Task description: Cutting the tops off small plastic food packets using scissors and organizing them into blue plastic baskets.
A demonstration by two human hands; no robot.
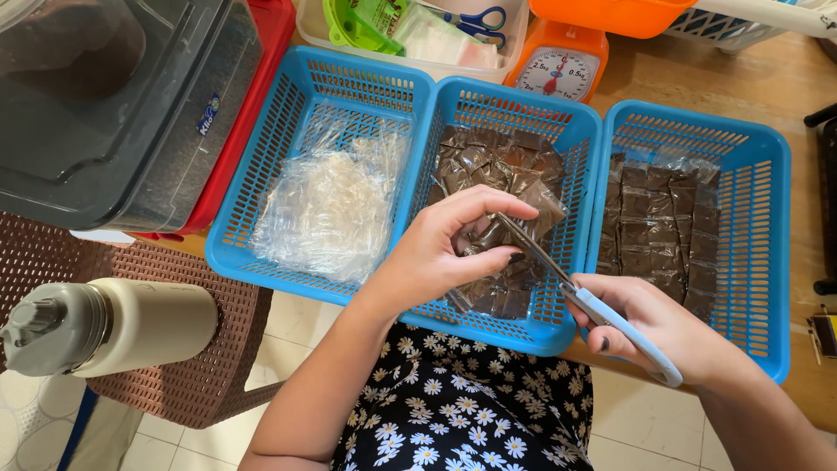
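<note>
Across the wooden floor (697, 70) sit three blue baskets side by side. Left basket (261, 174): clear empty wrappers (331, 205). Right basket (767, 218): flat brown packets (654, 227) in rows. Middle basket (558, 131): loose brown packets (497, 157), heaped.

Over the middle basket, left hand (445, 253) pinches one small brown sachet (488, 234) between thumb and fingers. Right hand (663, 327) is closed around the pale-handled scissors (593, 305), blades meeting the sachet's edge.

Judgement: sachet light, soft, slippery film; best held by its sealed margin. Its own orientation is hidden by the fingers. Scissors' long axis runs diagonally, tips pointing up-left toward the left hand.
</note>
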